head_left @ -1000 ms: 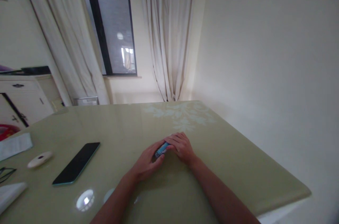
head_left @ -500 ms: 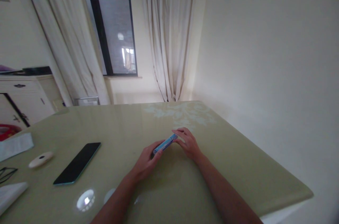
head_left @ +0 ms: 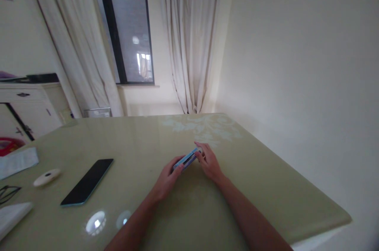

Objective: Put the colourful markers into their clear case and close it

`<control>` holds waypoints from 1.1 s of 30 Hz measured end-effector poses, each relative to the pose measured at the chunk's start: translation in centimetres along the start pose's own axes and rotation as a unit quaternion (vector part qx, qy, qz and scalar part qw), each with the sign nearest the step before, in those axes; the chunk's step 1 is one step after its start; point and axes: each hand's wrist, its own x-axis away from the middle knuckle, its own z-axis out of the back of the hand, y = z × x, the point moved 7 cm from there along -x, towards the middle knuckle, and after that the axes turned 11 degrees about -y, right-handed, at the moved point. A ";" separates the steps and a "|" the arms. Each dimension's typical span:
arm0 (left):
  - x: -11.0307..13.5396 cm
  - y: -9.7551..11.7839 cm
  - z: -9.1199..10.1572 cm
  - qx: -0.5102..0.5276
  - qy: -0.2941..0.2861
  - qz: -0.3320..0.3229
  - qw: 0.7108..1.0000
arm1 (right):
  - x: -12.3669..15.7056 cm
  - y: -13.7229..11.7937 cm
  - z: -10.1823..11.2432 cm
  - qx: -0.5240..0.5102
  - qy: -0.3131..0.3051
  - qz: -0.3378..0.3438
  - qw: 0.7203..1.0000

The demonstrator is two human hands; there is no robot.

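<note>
Both hands meet over the middle of the pale green table (head_left: 266,187), a little above its top. Between them is a small flat blue object (head_left: 187,159), held by its two ends and tilted up toward the right. My left hand (head_left: 166,180) pinches the lower left end. My right hand (head_left: 209,162) grips the upper right end with curled fingers. What the blue object is I cannot make out.
A black phone (head_left: 87,182) lies face up at the left. Beyond it sit a small white oval object (head_left: 46,177), a white cloth (head_left: 16,162), glasses (head_left: 7,192) and a white item (head_left: 12,216) at the left edge. A wall borders the right side.
The blue object has come up off the table and moved slightly away from me, more of it showing. Both hands shifted with it, the right hand now gripping its far end.
</note>
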 end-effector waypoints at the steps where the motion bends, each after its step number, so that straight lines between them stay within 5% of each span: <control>1: -0.1 -0.1 0.1 0.012 0.007 0.008 1.000 | 0.0 0.2 -0.2 -0.026 -0.005 -0.013 1.000; 6: -0.3 -1.0 0.8 0.080 0.057 0.044 0.994 | -0.1 1.8 -0.9 -0.137 -0.008 -0.052 0.989; 12: 0.3 -2.4 3.8 0.032 0.179 0.098 0.978 | 0.2 6.3 0.9 -0.085 0.060 -0.140 0.985; 17: 0.4 -2.1 3.5 -0.138 0.126 0.110 0.976 | 0.6 9.2 4.2 0.013 0.080 -0.174 0.981; 22: 0.4 -0.6 0.0 -0.267 0.010 -0.011 0.963 | 0.9 8.4 6.5 0.147 0.080 -0.198 0.966; 25: 0.6 -0.4 -1.9 -0.293 -0.066 -0.018 0.954 | 0.2 5.0 4.8 0.171 0.055 -0.123 0.976; 28: 0.7 0.1 -2.5 -0.309 -0.085 -0.012 0.947 | -1.0 1.5 0.8 0.166 -0.043 -0.057 0.984; 33: 0.7 1.0 -2.9 -0.294 -0.091 -0.031 0.951 | -2.7 -0.6 -4.8 0.224 -0.224 -0.055 0.947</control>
